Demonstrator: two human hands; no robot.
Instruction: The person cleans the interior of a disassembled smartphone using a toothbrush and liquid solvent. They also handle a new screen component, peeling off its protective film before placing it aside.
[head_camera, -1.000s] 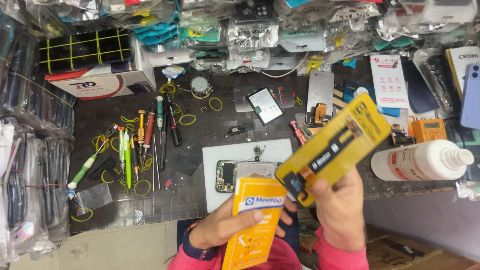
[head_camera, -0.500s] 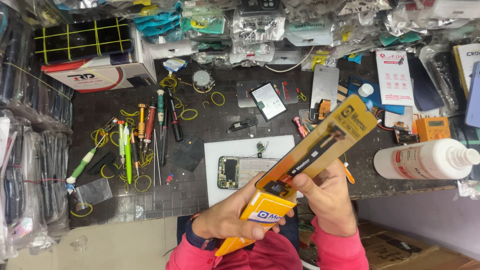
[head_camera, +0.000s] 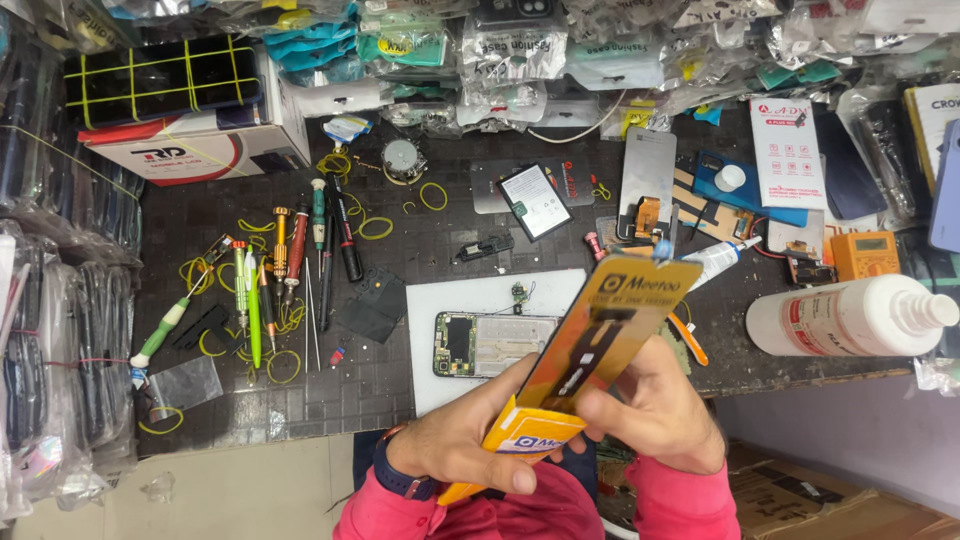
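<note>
My left hand (head_camera: 468, 445) grips the lower end of a yellow-orange cardboard sleeve (head_camera: 520, 440) near my lap. My right hand (head_camera: 655, 410) holds the long yellow and black inner card pack (head_camera: 610, 330), which sticks up and to the right out of that sleeve. Behind the pack, an opened phone with its circuit board showing (head_camera: 490, 343) lies on a white mat (head_camera: 470, 300) on the dark workbench (head_camera: 430, 250).
Screwdrivers and tweezers (head_camera: 290, 260) with yellow rubber bands lie left of the mat. A white bottle (head_camera: 850, 315) lies on its side at the right edge. A small phone screen (head_camera: 535, 200), a yellow multimeter (head_camera: 865, 255), a box (head_camera: 190, 140) and bagged parts (head_camera: 510, 50) crowd the back.
The two packs were held apart; now the long pack is slid into the orange sleeve and both hands have drawn together, lower and nearer my body.
</note>
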